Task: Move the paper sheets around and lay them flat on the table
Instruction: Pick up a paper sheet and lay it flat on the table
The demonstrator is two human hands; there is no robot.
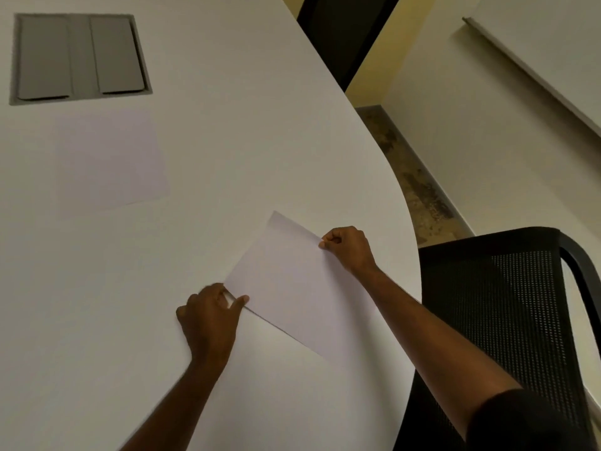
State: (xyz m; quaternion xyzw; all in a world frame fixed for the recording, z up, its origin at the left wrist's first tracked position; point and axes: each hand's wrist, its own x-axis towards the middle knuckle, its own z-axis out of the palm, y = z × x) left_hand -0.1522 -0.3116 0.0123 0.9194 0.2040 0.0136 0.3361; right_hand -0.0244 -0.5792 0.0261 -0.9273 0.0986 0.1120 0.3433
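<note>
A white paper sheet [292,281] is held just above the white table [227,125], turned at an angle near the table's right edge. My left hand [209,320] pinches its near-left corner between thumb and fingers. My right hand [346,247] pinches its far-right corner. A thin shadow runs under the sheet's lower edge. A second paper sheet [109,162] lies flat on the table farther away and to the left, untouched by either hand.
A grey recessed cable hatch [79,56] with two flaps sits in the table at the far left. A black mesh chair [507,304] stands by the curved right edge. Another dark chair back [338,34] stands beyond the far edge.
</note>
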